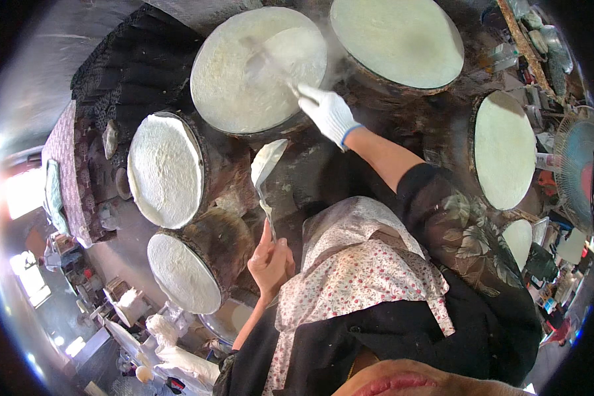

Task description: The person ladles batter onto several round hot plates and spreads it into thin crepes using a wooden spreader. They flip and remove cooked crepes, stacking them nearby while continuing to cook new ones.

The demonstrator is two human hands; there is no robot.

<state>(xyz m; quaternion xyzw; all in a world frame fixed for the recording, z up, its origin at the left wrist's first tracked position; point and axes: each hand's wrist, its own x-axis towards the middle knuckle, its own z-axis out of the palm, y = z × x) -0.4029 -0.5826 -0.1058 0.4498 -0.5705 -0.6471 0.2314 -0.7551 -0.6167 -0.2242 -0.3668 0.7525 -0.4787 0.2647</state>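
My left hand is closed on the handle of a metal ladle, whose head carries pale batter. My right hand, in a white knit glove with a blue cuff, grips a thin-handled tool over the top middle round griddle, which is covered in pale batter. Steam blurs the tool's far end. A second covered griddle stands at the upper right. At the left are two more with pale rounds, the upper one's edge lifting a little. Another round lies on a griddle at the right.
A lower left griddle and a partly hidden one at the right flank me. An electric fan stands at the far right. Dark pleated cloth lies at the upper left. Assorted containers crowd the lower left, near bright windows.
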